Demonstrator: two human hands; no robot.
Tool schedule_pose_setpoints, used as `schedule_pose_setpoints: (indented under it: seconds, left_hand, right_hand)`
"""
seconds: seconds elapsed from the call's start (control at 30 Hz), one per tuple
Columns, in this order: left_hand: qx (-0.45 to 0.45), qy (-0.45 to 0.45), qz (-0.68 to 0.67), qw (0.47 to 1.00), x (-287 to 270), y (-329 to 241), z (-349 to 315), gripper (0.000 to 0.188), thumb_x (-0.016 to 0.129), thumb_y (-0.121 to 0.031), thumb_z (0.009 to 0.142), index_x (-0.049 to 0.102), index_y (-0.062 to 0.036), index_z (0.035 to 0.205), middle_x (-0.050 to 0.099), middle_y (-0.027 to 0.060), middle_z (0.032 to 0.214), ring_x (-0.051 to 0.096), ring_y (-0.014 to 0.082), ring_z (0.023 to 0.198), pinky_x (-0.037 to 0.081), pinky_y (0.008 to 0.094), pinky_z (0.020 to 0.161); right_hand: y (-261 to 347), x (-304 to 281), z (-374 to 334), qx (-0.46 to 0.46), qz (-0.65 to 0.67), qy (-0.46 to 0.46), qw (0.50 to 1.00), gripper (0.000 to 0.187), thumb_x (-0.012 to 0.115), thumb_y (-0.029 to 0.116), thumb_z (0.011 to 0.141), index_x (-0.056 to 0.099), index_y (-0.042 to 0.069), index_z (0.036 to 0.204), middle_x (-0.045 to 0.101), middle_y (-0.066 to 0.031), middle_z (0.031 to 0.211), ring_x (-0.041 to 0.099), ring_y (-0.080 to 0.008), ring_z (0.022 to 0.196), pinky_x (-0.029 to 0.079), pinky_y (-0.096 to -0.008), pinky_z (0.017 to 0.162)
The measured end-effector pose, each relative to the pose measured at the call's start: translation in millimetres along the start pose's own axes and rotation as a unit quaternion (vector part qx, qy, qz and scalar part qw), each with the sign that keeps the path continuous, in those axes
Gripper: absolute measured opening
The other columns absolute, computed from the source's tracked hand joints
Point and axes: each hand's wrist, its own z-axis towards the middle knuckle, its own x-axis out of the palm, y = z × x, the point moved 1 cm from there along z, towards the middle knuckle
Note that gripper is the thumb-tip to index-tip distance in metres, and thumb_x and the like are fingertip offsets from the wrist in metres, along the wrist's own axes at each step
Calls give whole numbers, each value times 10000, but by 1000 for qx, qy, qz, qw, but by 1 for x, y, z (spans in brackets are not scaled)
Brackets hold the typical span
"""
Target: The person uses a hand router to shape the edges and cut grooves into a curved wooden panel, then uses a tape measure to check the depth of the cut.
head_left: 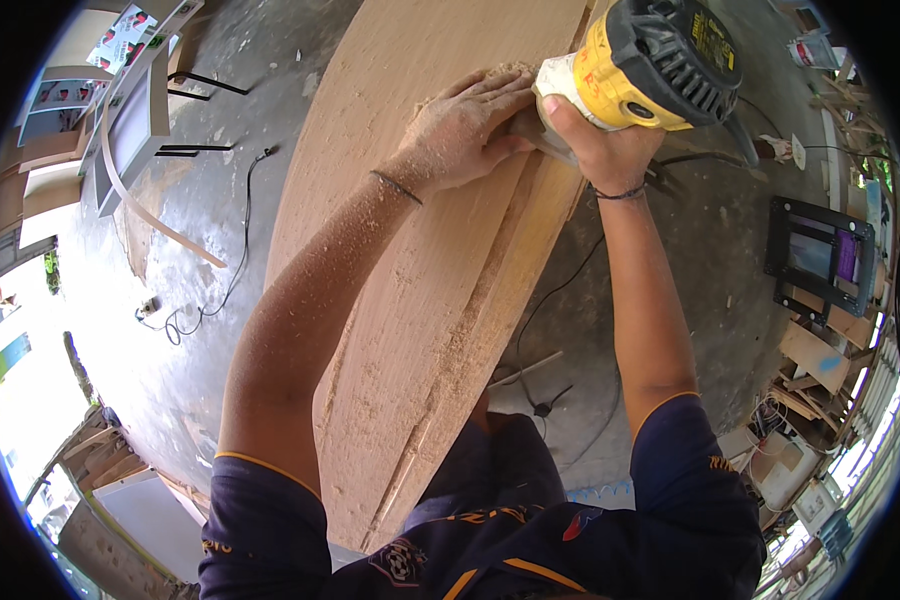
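Observation:
A yellow and black router (602, 75) stands at the far right edge of a long curved wooden board (415, 235). My right hand (610, 152) grips its lower body, thumb on the near side. My left hand (462, 135), dusted with sawdust, lies on the board with its fingers stretched toward the router's base. Whether its fingertips touch that base I cannot tell. A straight wooden strip (505, 280) runs along the board's right side, with sawdust (450, 350) gathered beside it. The router's bit is hidden.
Black cables (545, 300) trail over the concrete floor (710, 290) at the right, and another cord (245, 235) lies at the left. A white piece of furniture with black legs (135, 140) is at the far left. A black frame (820, 255) and wood scraps (818, 355) line the right side.

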Motion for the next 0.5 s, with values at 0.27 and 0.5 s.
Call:
schedule_pose_setpoints:
  seconds: [0.27,0.5]
  left_hand:
    - [14,-4,-14,1000,1,8,21,582,685,-262,852,473,-96,1369,463,99,1429,387,277,1354,298,406,1151]
    - [21,-22,-24,999,2,13,36,585,699,-252,843,480,-97,1363,473,112,1416,407,317,1332,350,419,1116]
  right_hand:
    - [-12,-5,17,-13,-17,-18,1000,387,796,104,723,622,-6,1051,673,-88,1020,662,-166,920,531,-309,817]
    - [-22,-8,31,9,-8,-57,998,391,843,141,631,646,28,949,693,-47,925,679,-144,838,559,-289,750]
